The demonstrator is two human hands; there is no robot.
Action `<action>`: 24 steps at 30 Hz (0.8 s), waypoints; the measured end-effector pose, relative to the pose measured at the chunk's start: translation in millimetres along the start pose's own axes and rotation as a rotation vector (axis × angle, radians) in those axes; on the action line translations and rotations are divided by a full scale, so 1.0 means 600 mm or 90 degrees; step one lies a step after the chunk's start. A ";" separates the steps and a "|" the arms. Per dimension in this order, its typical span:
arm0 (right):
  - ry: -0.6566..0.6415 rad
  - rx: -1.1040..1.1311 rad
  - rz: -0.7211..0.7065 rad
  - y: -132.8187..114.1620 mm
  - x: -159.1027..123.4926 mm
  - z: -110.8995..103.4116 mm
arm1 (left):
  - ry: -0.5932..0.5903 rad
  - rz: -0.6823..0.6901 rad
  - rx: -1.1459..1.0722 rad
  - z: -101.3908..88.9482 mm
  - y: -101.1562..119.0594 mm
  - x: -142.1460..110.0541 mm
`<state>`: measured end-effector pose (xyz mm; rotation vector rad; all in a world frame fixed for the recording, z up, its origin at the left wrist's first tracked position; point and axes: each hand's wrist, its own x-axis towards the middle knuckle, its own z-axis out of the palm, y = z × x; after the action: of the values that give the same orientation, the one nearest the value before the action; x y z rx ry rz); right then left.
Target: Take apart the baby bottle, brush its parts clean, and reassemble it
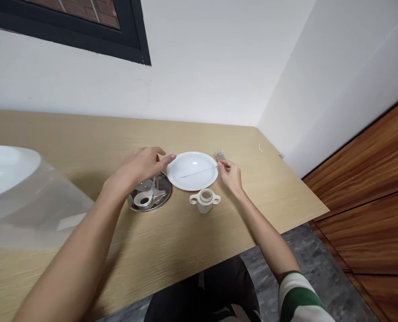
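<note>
My right hand (231, 176) pinches the end of a thin straight rod (199, 172), which reaches left across the white oval plate (190, 184). My left hand (145, 162) hovers above a round metal dish (167, 197), its thumb pointing at the plate's left rim and its fingers apart, holding nothing I can see. In the dish lie a white ring (143, 200) and a clear plastic piece with a spout (157, 194). A small off-white cup with two handles (204, 203) stands upright in front of the plate. Behind my right hand is a small greyish object (220, 155), partly hidden.
A large white basin (34, 156), with translucent plastic around it, takes up the table's left side. The wooden table (185, 241) meets a white wall at the back. Its right edge faces wood-grain panels (370, 201). A thin pale strand (260, 147) lies at the back right.
</note>
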<state>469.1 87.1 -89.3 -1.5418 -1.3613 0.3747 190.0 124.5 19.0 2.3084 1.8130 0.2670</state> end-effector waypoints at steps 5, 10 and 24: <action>0.018 -0.186 0.021 0.028 -0.004 -0.060 | -0.059 0.133 -0.106 0.002 0.026 -0.015; -0.079 -0.321 0.055 0.056 -0.023 -0.054 | -0.214 0.212 -0.144 0.045 0.065 -0.046; -0.042 -0.292 0.066 0.036 -0.041 -0.154 | 0.011 0.167 -0.324 0.142 0.108 -0.125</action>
<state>543.7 25.9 -74.4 -1.9963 -1.4914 0.1819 255.6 33.3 -47.9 2.1584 1.2512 0.6979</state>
